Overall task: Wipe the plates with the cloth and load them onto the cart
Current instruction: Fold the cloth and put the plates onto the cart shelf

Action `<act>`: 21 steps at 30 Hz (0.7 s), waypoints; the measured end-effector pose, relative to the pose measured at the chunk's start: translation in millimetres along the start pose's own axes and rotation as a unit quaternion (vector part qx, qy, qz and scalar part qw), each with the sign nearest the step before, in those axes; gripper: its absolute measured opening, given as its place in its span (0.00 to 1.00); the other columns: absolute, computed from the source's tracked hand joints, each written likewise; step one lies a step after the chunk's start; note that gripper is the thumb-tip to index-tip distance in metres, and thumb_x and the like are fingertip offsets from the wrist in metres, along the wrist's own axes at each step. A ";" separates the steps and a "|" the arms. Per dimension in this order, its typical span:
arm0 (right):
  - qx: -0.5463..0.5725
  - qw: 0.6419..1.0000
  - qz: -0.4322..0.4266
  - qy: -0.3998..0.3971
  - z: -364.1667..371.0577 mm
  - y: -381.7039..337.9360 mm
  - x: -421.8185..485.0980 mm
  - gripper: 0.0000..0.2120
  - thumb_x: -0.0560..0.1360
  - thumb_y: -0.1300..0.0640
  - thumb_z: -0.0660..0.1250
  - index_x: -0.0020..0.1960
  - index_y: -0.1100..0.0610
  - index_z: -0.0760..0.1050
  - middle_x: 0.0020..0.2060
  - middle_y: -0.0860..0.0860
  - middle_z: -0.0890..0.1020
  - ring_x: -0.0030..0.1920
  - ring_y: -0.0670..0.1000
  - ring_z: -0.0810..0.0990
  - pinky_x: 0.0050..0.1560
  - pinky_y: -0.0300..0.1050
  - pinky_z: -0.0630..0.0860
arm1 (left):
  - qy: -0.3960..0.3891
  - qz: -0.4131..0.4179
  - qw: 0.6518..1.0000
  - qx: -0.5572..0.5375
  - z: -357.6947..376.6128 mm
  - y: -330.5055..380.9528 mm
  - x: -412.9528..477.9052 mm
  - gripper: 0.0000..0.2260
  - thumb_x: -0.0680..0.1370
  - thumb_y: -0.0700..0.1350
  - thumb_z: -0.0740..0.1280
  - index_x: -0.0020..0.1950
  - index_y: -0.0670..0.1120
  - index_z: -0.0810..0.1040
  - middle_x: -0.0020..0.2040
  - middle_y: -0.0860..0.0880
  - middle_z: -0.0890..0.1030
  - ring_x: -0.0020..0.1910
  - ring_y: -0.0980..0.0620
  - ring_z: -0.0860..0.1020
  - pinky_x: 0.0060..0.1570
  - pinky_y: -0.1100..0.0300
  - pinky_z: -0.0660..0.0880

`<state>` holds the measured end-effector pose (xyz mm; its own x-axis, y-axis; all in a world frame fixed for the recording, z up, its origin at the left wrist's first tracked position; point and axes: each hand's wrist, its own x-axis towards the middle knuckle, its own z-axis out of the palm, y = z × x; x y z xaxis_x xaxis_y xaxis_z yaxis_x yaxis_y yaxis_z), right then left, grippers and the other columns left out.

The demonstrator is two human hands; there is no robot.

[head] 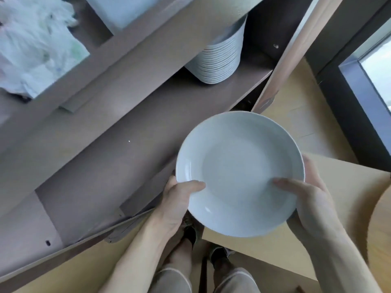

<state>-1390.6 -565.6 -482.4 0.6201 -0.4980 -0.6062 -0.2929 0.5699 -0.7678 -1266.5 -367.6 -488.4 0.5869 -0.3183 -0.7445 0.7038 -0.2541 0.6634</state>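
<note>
Here left hand point(176, 200) and right hand point(306, 199) grip the plate point(239, 163), fingers point(310, 169) beneath its rim.

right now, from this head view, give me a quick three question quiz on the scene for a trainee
1. True or false: the left hand and the right hand both hold the white plate, thumbs on its upper face.
2. Where does the stack of plates stand? A) on the shelf B) on the floor C) on the held plate
3. Does the white cloth touch the held plate?
Key: 1 true; 2 A; 3 no, it lies apart at upper left.
</note>
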 end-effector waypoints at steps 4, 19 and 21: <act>-0.015 0.999 0.004 -0.032 57.2 -5.3 22.7 0.30 0.62 0.62 0.68 0.64 0.48 0.76 0.55 0.53 0.85 0.54 0.58 0.85 0.47 0.57 0.82 | 0.075 0.032 0.997 0.000 -37.6 29.8 -1.3 0.24 0.64 0.41 0.71 0.60 0.43 0.82 0.55 0.45 0.86 0.58 0.42 0.83 0.62 0.43 0.78; -0.223 0.966 -0.049 -0.121 197.3 -28.6 130.5 0.23 0.61 0.58 0.66 0.56 0.54 0.79 0.47 0.52 0.86 0.50 0.55 0.86 0.59 0.58 0.82 | 0.183 0.117 0.974 0.063 -104.9 78.6 29.8 0.15 0.84 0.37 0.63 0.46 0.57 0.79 0.48 0.60 0.84 0.49 0.59 0.81 0.63 0.46 0.77; -0.204 0.972 -0.063 -0.103 209.2 -32.3 138.9 0.20 0.61 0.58 0.63 0.51 0.57 0.81 0.41 0.51 0.87 0.47 0.54 0.86 0.56 0.55 0.83 | 0.200 0.118 0.971 0.056 -104.3 82.6 38.2 0.15 0.85 0.37 0.60 0.46 0.55 0.77 0.52 0.56 0.82 0.54 0.54 0.80 0.65 0.43 0.75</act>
<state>-1142.8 -516.4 -498.4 0.7896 -0.3821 -0.4801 -0.4431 0.1860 -0.8769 -1144.2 -305.5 -469.7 0.8504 -0.0060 -0.5261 0.4963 -0.3229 0.8059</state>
